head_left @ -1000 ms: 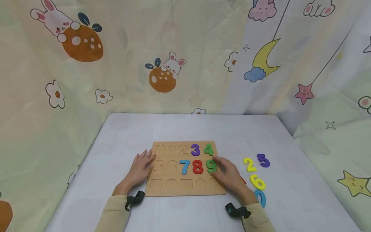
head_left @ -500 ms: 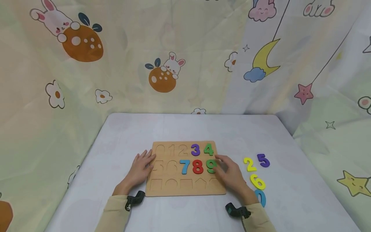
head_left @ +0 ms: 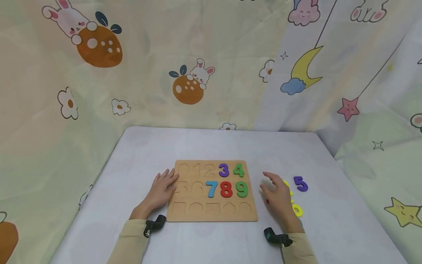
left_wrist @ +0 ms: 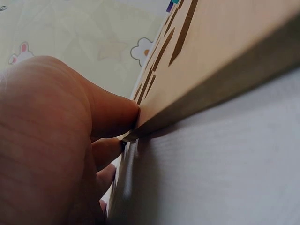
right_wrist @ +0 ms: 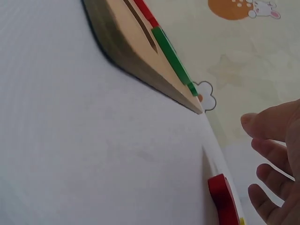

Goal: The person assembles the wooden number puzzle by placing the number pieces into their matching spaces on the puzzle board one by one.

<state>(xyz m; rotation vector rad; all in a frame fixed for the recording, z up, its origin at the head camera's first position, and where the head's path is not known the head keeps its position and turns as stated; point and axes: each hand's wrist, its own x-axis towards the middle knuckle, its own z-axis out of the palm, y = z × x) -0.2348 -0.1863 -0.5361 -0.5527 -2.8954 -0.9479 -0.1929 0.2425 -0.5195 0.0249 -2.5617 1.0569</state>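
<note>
The wooden number board (head_left: pixel 185 209) lies on the table, with 3 and 4 in its top row and blue 7, red 8 and green 9 (head_left: pixel 242 189) in its middle row. My left hand (head_left: pixel 160 191) rests at the board's left edge; in the left wrist view, the thumb (left_wrist: pixel 117 112) touches that edge. Right of the board, my right hand (head_left: pixel 278 198) hovers with fingers loosely bent and nothing in them. Below it is a red piece (right_wrist: pixel 224 199), mostly hidden by the hand in the head view. A yellow 6 (head_left: pixel 298 210) is partly covered by the hand.
A purple 5 (head_left: pixel 300 183) lies farther right. Partly behind the right hand are a yellow 2 (head_left: pixel 287 185) and a sliver of the blue 0 (head_left: pixel 300 222). The white table (head_left: pixel 211 145) meets a printed cloth backdrop (head_left: pixel 145 73).
My right hand has left the green 9 and moved right, over the loose numbers, now covering part of the yellow ones. The left hand stays at the board's edge. The head view has shifted slightly.
</note>
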